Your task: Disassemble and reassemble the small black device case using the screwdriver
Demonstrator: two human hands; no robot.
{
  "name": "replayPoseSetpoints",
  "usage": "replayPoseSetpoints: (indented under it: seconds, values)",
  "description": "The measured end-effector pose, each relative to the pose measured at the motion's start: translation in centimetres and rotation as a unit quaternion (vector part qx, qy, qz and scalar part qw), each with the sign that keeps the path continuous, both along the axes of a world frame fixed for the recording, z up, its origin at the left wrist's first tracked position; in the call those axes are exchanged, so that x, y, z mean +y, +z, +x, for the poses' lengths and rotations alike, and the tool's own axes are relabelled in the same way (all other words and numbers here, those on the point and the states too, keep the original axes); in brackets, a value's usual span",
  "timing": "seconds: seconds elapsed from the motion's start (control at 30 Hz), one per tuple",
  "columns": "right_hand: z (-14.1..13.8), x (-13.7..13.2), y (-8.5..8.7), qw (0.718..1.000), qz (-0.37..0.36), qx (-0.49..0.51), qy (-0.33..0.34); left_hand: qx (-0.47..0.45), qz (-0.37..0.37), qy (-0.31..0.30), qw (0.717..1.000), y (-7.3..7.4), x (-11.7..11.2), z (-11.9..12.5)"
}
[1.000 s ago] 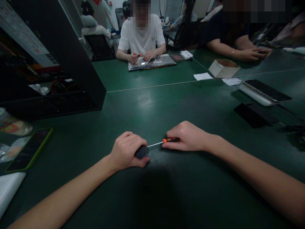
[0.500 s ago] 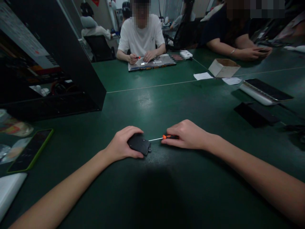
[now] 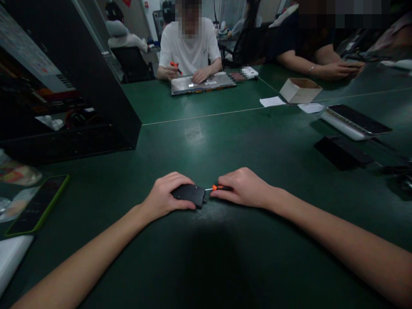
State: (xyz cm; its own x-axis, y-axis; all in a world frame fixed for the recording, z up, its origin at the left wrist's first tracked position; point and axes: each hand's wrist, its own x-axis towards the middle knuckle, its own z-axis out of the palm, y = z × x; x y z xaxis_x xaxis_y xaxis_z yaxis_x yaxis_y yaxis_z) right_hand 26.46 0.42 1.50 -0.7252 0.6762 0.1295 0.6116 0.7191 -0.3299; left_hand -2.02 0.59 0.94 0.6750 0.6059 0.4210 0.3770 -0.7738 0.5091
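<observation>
Gripped between the thumb and fingers of my left hand [image 3: 167, 192] is a flat, dark grey case [image 3: 189, 195] with small dots on its top and a little lug at its right end. I cannot tell what kind of device it is. My right hand [image 3: 243, 186] is closed around the black and orange handle of a screwdriver [image 3: 222, 188]. Its thin metal shaft points left, and the visible part ends at the case's right edge. Whether the tip is inside the case is hidden.
A green table [image 3: 161, 266] lies beneath my hands. At the left are a green-edged phone [image 3: 37, 206] and a black shelf [image 3: 106, 107]. To the right sit a black block [image 3: 343, 152], a tilted device [image 3: 357, 122] and a small box [image 3: 301, 91]. A co-worker [image 3: 189, 49] sits opposite.
My right hand has brought the screwdriver left, so less of its shaft shows beside the case. The case has turned slightly in my left hand. Across the table, the co-worker has raised an orange tool.
</observation>
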Motion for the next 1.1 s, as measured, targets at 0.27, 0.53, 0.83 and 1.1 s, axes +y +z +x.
replayPoseSetpoints:
  seconds: [0.27, 0.53, 0.83, 1.1]
  values:
    - [1.2, 0.8, 0.5, 0.999, -0.001, 0.018, 0.042, 0.006, 0.013, -0.010, 1.000, -0.3, -0.1, 0.0]
    - [1.9, 1.3, 1.1, 0.994, 0.041, -0.002, 0.097, 0.013, 0.005, -0.033, 0.999, -0.3, -0.1, 0.0]
    - [1.2, 1.1, 0.6, 0.993, 0.020, 0.031, 0.112, 0.006, 0.010, -0.057, 0.998, -0.6, -0.1, 0.2]
    - [2.8, 2.0, 1.3, 0.992, 0.011, 0.004, 0.124, 0.015, 0.020, -0.096, 0.995, -0.7, 0.0, 0.1]
